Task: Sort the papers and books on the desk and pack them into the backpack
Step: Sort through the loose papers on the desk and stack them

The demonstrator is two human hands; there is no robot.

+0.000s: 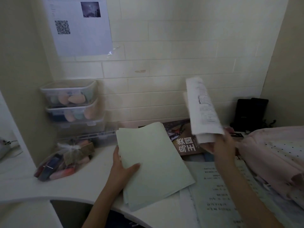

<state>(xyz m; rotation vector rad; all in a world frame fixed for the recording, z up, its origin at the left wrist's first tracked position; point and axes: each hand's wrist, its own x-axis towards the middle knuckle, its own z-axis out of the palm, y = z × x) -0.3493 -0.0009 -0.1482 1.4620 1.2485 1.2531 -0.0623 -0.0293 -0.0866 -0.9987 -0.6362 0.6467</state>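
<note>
Head view, single frame.

Left hand [122, 165], lower centre: gripping the left edge of a pale green paper stack [153, 165], thumb on top, fingers beneath. Stack held over the white desk [69, 186], tilted with its far end toward upper right; several sheets, exact count not legible.

Right hand [221, 146], right of centre: pinching the lower end of a printed paper sheaf [203, 109], raised nearly upright above the desk, blurred. Fingers mostly hidden behind the sheets. Sheaf well apart from the green stack, up and to its right.

Between the two hands, lying flat on the desk: one book [184, 137] with a dark illustrated cover and large white characters, partly covered by the green stack and the sheaf.

Lower right, under the right forearm: printed sheets [217, 195] lying flat (at least two, overlapping).

Right edge: one pink backpack [271, 158] with small dark dots, just beside the right hand.

Left of centre: clear lidded boxes [72, 102] stacked (three plainly seen, a fourth likely below), upper two holding pastel rounded items.

Lower left: one clear bag [64, 162] of mixed small items.

Upper left: one wall notice [79, 25] with a QR code.

Right, against the wall: one black device [250, 112].
</note>
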